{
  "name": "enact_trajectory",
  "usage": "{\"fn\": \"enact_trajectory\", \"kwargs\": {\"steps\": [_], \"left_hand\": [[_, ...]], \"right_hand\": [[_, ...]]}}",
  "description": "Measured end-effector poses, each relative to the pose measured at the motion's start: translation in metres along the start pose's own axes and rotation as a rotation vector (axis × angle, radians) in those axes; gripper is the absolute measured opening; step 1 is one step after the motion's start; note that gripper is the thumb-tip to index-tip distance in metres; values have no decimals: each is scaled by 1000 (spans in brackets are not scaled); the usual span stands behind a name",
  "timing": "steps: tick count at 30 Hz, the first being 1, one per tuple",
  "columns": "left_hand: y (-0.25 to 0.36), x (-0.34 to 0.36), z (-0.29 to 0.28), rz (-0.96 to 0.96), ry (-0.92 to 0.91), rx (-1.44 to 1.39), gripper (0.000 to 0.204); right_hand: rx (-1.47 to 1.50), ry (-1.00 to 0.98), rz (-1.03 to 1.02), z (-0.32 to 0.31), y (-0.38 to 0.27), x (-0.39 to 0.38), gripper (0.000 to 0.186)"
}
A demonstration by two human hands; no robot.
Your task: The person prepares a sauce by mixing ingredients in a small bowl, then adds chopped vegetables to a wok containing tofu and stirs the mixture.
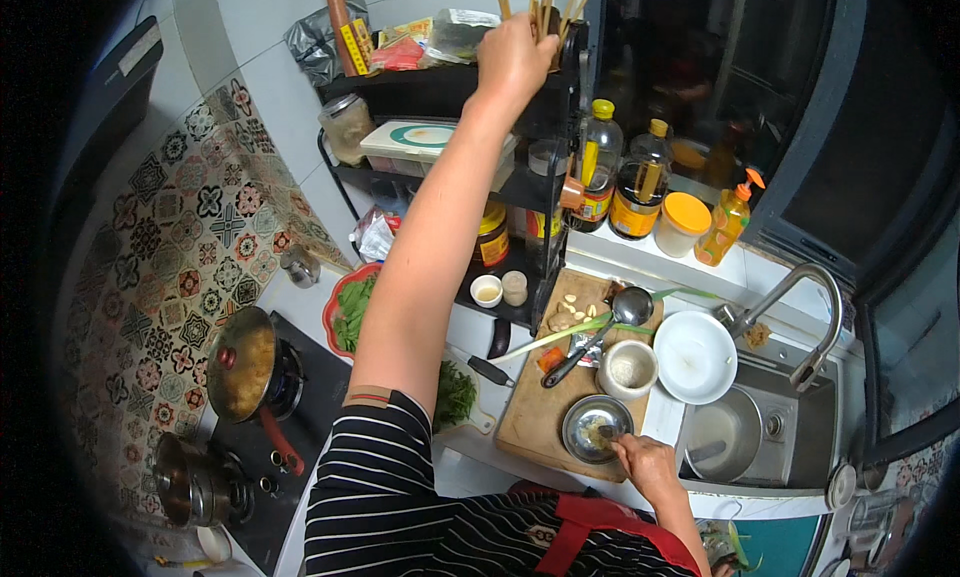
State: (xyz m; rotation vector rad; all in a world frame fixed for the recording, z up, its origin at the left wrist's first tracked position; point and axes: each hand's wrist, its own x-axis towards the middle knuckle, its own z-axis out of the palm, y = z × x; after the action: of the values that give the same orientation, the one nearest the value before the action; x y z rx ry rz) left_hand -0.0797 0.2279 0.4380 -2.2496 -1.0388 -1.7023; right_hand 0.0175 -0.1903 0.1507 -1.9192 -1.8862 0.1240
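Observation:
My left arm stretches up across the black shelf rack. At its top, my left hand (517, 59) closes its fingers around chopsticks (545, 2) standing in a holder, which the hand partly covers. Low on the right, my right hand (650, 465) is at the rim of a small metal bowl (585, 412), fingers pinched together. What they grip dips into the bowl and is too small to make out. Pale chopped bits lie in the bowl. It rests on a wooden cutting board (530, 417), close to a white stone mortar (628, 369) and a black-handled ladle (598, 332).
Garlic cloves (572, 302) and a green onion (550, 339) lie on the board. A white bowl (697, 357) stands by the sink (805, 427), with sauce bottles (640, 182) behind. At left, a lidded pan (242, 362) and a pot (188, 477) sit on the stove (300, 417).

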Motion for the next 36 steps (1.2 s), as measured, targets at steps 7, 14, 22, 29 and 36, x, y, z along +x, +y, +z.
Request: {"fn": "enact_trajectory", "kwargs": {"steps": [7,14,22,29,36], "left_hand": [[-7,42,-2,-194,-152,-309,26],[0,54,-67,-37,176,-684,28],[-6,46,-38,-107,-43,-611,27],[-23,87,9,-258,-218,-437,19],[-72,104,65,81,-99,192,31]], "right_hand": [[-9,27,28,-3,2,-9,13],[132,95,26,2,6,-7,10],[147,196,69,4,7,-4,9],[148,230,114,2,5,-8,7],[149,196,176,-5,4,-13,5]]}}
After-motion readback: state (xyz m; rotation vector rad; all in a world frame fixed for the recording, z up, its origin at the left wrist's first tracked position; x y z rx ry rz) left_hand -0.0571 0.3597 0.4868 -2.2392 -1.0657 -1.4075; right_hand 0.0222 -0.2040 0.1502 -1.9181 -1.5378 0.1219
